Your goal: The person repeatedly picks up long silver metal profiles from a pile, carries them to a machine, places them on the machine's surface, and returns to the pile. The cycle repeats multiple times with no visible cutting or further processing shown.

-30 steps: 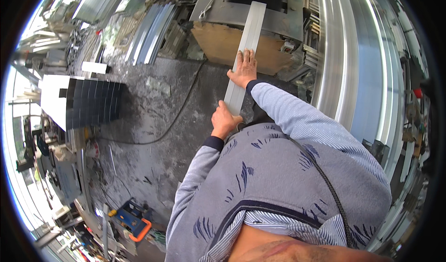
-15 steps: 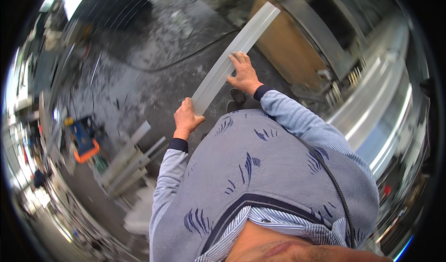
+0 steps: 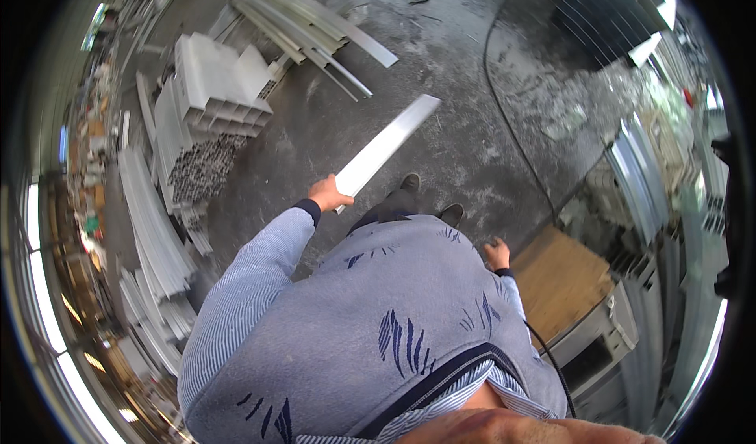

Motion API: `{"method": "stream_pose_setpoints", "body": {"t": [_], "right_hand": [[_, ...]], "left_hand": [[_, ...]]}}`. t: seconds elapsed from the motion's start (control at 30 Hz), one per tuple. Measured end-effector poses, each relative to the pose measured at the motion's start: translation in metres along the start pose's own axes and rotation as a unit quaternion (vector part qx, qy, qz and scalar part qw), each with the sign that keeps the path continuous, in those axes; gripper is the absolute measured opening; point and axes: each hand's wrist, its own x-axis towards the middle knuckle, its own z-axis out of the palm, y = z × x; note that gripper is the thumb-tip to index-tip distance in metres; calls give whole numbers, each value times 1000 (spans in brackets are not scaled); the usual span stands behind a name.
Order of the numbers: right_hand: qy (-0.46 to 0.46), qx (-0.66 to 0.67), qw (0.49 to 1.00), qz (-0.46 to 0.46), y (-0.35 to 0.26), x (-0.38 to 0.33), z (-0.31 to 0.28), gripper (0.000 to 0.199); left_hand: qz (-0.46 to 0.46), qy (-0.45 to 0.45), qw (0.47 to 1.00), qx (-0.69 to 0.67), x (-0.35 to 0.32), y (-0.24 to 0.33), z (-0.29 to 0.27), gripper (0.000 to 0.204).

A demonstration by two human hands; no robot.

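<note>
gripping a pale strip (image 3: 390,141) by one end in the left hand (image 3: 328,194); holding the right hand (image 3: 497,253) half-curled, cannot tell if empty.

Long, flat profile (image 3: 387,144), pale silvery-white, straight, bright sheen along broad face. Near end held in left hand (image 3: 327,193); length slanting forward and to person's right, far end free.
</note>
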Motion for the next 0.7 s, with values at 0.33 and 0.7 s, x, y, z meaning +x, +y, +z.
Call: {"method": "stream_pose_setpoints", "body": {"t": [0.33, 0.7], "right_hand": [[-81, -137, 987, 33, 16, 76, -18, 66], [-110, -46, 992, -52, -249, 164, 47, 48]], "left_hand": [[-209, 8, 799, -564, 43, -95, 43, 69], [-160, -30, 679, -716, 164, -220, -46, 40]]}}
